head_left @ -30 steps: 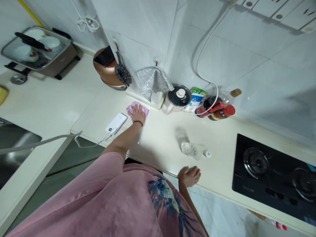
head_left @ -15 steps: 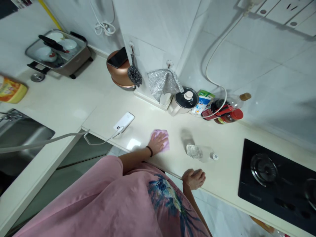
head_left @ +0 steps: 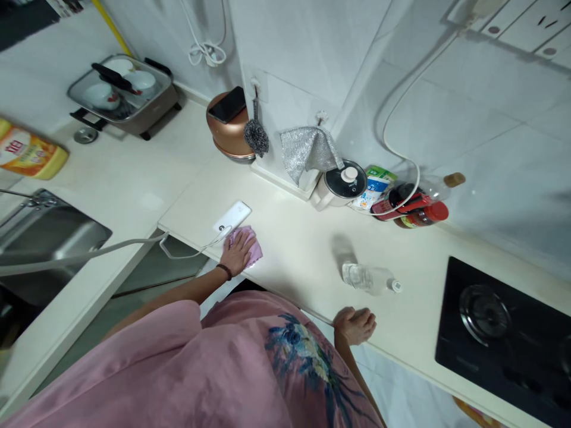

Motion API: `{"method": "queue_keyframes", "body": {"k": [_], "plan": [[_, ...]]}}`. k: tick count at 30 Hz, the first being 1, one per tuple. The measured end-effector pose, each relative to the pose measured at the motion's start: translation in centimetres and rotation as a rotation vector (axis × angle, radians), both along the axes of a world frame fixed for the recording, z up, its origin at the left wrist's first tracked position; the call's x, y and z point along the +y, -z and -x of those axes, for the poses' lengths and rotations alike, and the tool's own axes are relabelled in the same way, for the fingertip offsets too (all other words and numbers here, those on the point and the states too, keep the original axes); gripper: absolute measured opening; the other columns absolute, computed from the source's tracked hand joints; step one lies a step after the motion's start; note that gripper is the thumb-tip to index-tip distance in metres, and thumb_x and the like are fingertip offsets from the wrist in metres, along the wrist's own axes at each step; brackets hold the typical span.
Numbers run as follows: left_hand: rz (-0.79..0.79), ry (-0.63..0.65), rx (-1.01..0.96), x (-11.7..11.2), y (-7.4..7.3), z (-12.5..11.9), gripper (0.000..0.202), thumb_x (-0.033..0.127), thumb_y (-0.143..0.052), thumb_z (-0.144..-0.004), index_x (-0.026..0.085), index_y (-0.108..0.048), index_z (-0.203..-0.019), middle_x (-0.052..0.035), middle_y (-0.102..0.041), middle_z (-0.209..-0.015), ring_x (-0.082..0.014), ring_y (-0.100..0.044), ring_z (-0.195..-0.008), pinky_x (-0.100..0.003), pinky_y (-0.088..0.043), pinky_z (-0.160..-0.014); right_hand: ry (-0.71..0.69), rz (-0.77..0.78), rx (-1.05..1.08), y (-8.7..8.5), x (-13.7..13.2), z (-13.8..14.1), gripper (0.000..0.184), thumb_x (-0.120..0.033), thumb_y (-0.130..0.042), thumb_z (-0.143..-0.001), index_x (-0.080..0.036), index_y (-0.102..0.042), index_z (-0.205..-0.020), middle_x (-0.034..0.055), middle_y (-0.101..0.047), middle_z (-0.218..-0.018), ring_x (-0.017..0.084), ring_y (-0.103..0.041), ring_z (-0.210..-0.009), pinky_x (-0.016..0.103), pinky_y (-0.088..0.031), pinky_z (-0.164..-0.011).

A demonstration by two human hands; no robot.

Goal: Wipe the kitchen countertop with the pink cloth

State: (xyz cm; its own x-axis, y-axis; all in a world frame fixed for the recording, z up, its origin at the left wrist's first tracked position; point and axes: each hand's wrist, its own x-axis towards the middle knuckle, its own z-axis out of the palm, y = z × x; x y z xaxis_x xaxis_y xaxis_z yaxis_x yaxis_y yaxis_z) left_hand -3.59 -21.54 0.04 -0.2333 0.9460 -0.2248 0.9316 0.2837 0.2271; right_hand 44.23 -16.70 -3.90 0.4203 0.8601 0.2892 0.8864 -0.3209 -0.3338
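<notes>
My left hand (head_left: 237, 252) lies flat on a crumpled pink cloth (head_left: 255, 246), fingers spread, pressing it to the counter near its front edge. A dark band circles that wrist. Just beyond the fingertips is a white phone-like device (head_left: 232, 216) with a white cable plugged into its near end. My right hand (head_left: 355, 325) rests on the counter's front edge, fingers stretched out and holding nothing. A clear plastic bottle (head_left: 368, 278) with a white cap lies on its side beyond it.
A black gas hob (head_left: 513, 339) is at right. Along the wall stand a lidded pot (head_left: 339, 185), seasoning bottles (head_left: 414, 208), and a copper-coloured pot (head_left: 227, 134) bearing a black phone (head_left: 227, 105). At left are a pan of bowls (head_left: 129, 98), yellow detergent bottle (head_left: 31, 151) and sink (head_left: 53, 232).
My left hand has slid the pink cloth leftward along the counter, up against the white device and its cable. My right hand stays at the counter edge. The camera view has shifted slightly.
</notes>
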Motion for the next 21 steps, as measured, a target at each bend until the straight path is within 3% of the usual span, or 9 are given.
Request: {"method": "queue_keyframes", "body": {"k": [3, 6, 8, 12, 15, 18, 21], "plan": [[0.035, -0.115, 0.034, -1.5, 0.0, 0.6, 0.064, 0.034, -0.034, -0.105, 0.022, -0.040, -0.168, -0.0125, -0.025, -0.178, -0.0361, -0.016, -0.166, -0.067, 0.000, -0.131, -0.001, -0.013, 0.008, 0.2, -0.1, -0.1, 0.063, -0.047, -0.047, -0.097, -0.014, -0.059, -0.150, 0.0290, -0.057, -0.152, 0.049, -0.048, -0.146, 0.076, -0.041, -0.115], [0.036, -0.138, 0.027, -0.4, 0.2, -1.9, 0.066, 0.034, -0.037, -0.105, 0.021, -0.037, -0.169, -0.0138, -0.022, -0.178, -0.0392, -0.011, -0.167, -0.071, 0.002, -0.129, -0.003, -0.028, -0.006, 0.5, -0.1, -0.3, 0.063, -0.047, -0.048, -0.097, -0.015, -0.059, -0.150, 0.0283, -0.057, -0.152, 0.048, -0.049, -0.146, 0.076, -0.041, -0.115], [0.005, 0.003, -0.021, 0.9, 0.5, -5.4, 0.065, 0.034, -0.040, -0.104, 0.024, -0.040, -0.168, -0.0119, -0.027, -0.177, -0.0374, -0.011, -0.167, -0.070, 0.005, -0.129, -0.008, -0.034, -0.014, 0.7, -0.1, -0.4, 0.063, -0.048, -0.047, -0.097, -0.016, -0.059, -0.150, 0.0274, -0.058, -0.152, 0.048, -0.050, -0.145, 0.075, -0.041, -0.115], [-0.159, 0.526, -0.167, 3.4, 1.5, -14.1, 0.053, 0.035, -0.050, -0.104, 0.032, -0.055, -0.157, -0.0052, -0.041, -0.172, -0.0300, -0.025, -0.164, -0.064, 0.000, -0.133, -0.012, -0.041, -0.015, 0.7, 0.0, -0.4, 0.062, -0.047, -0.046, -0.097, -0.017, -0.059, -0.150, 0.0265, -0.059, -0.151, 0.047, -0.050, -0.145, 0.075, -0.041, -0.115], [-0.276, 0.764, -0.257, 5.0, 2.1, -18.0, 0.052, 0.036, -0.059, -0.101, 0.032, -0.060, -0.153, -0.0045, -0.045, -0.170, -0.0268, -0.034, -0.161, -0.057, -0.008, -0.135, -0.018, -0.029, -0.012, 0.7, 0.0, -0.5, 0.061, -0.046, -0.047, -0.097, -0.016, -0.059, -0.149, 0.0284, -0.057, -0.152, 0.048, -0.050, -0.145, 0.076, -0.041, -0.114], [-0.261, 0.742, -0.265, 6.0, 2.1, -17.1, 0.052, 0.034, -0.060, -0.100, 0.035, -0.061, -0.152, -0.0021, -0.045, -0.170, -0.0249, -0.033, -0.161, -0.055, -0.008, -0.135, -0.018, -0.008, -0.008, 0.8, 0.0, -0.7, 0.062, -0.044, -0.048, -0.096, -0.014, -0.059, -0.150, 0.0290, -0.057, -0.152, 0.049, -0.049, -0.145, 0.076, -0.043, -0.113], [-0.159, 0.533, -0.201, 5.7, 1.5, -11.6, 0.054, 0.033, -0.056, -0.100, 0.036, -0.058, -0.154, -0.0024, -0.042, -0.172, -0.0273, -0.027, -0.164, -0.060, -0.003, -0.134, -0.009, -0.002, -0.006, 0.8, 0.0, -0.6, 0.062, -0.044, -0.048, -0.097, -0.013, -0.059, -0.150, 0.0287, -0.056, -0.154, 0.048, -0.048, -0.147, 0.075, -0.042, -0.115]]}}
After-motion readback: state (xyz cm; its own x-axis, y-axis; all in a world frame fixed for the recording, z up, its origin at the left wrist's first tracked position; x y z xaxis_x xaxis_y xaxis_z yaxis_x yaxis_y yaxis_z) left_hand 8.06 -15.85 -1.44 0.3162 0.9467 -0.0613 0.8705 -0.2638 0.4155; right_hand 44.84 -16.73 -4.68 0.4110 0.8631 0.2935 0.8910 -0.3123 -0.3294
